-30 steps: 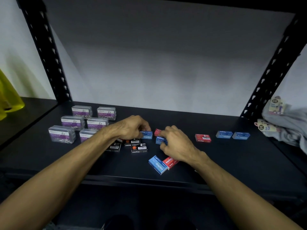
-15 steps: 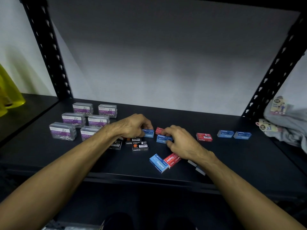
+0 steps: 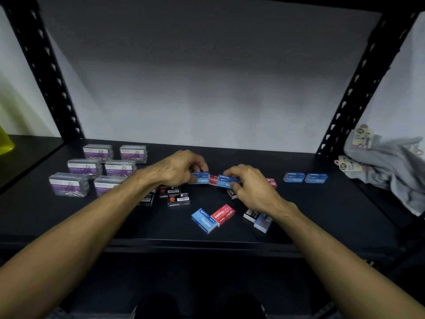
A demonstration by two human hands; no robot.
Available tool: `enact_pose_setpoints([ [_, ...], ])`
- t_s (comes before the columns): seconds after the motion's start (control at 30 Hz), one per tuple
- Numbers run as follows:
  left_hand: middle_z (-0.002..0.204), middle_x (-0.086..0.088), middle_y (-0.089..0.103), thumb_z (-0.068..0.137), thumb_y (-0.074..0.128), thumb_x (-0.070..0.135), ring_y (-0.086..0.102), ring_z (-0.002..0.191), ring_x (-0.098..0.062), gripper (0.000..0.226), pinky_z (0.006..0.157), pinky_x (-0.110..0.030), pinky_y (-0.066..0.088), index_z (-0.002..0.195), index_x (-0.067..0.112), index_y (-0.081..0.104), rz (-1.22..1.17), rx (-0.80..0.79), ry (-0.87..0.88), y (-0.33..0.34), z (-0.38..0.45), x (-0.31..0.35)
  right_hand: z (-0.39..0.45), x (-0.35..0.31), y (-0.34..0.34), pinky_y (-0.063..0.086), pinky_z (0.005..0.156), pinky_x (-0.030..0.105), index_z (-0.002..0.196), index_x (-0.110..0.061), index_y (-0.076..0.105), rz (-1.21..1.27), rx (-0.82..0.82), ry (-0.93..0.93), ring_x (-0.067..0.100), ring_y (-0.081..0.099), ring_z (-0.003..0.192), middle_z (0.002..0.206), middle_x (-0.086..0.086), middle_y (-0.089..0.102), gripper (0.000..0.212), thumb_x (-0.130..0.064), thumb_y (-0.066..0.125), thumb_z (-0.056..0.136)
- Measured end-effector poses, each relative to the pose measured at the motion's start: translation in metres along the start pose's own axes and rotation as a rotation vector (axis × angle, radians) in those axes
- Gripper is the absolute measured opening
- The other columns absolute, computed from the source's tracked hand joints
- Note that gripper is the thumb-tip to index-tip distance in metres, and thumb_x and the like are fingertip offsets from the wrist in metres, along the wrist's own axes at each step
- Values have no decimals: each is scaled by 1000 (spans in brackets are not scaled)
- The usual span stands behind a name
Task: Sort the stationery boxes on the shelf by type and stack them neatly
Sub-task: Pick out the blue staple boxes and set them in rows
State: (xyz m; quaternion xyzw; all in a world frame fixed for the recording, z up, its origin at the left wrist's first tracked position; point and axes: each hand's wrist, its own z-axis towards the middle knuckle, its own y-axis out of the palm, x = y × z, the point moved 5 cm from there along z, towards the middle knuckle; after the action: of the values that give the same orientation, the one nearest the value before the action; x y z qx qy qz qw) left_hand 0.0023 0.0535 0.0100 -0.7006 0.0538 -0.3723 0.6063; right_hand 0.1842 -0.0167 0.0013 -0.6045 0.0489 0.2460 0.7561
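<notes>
On the black shelf point(image 3: 322, 217), my left hand point(image 3: 181, 168) grips a blue staples box point(image 3: 201, 178) mid-shelf. My right hand point(image 3: 249, 183) holds another blue staples box point(image 3: 226, 181) just right of it, with a red box point(image 3: 213, 180) between them. Several clear paper clip boxes point(image 3: 86, 166) with purple labels sit in rows at the left. Black staples boxes point(image 3: 178, 199) lie under my left wrist. A blue box point(image 3: 204, 220) and a red box point(image 3: 223, 214) lie side by side near the front. Two blue boxes point(image 3: 304, 177) rest at the right.
White boxes point(image 3: 258, 218) lie under my right wrist, and a red box point(image 3: 271, 182) peeks out behind my right hand. Grey cloth with tags point(image 3: 391, 164) fills the right neighbouring shelf. A yellow container point(image 3: 5, 141) stands at far left. Black perforated uprights point(image 3: 351, 95) frame the bay.
My right hand has taken a blue box and lifted it slightly off the shelf. My left hand closed tighter on its blue box and raised it a little.
</notes>
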Motion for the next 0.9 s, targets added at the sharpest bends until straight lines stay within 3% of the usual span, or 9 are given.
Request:
enact_pose_setpoints([
  [0.3,94,10,67,82,72,8,66,86,-9,32,76,-23,54,109,25,68,-59,15,94,29,27,71,-40,70,-46,41,94,24,118,-22,67,-63,69,144,17,55,109,114,-1,64,33,-7,58,90],
  [0.5,94,7,67,83,70,7,62,83,-7,34,68,-10,43,114,21,68,-97,25,150,63,53,119,-72,121,-76,43,91,27,113,-18,70,-89,117,272,20,58,106,112,3,65,33,-2,58,87],
  [0.7,93,8,64,84,68,7,60,83,-8,36,77,-20,48,117,20,67,-102,48,181,88,75,163,-94,165,-94,43,88,25,109,-17,73,-109,176,397,25,61,104,110,6,68,34,1,58,84],
  [0.9,117,-2,67,85,65,9,63,100,-18,38,87,-31,52,122,21,64,-58,44,172,110,96,187,-100,190,-96,40,84,19,112,-15,71,-95,173,472,23,63,104,114,6,68,37,4,56,85],
])
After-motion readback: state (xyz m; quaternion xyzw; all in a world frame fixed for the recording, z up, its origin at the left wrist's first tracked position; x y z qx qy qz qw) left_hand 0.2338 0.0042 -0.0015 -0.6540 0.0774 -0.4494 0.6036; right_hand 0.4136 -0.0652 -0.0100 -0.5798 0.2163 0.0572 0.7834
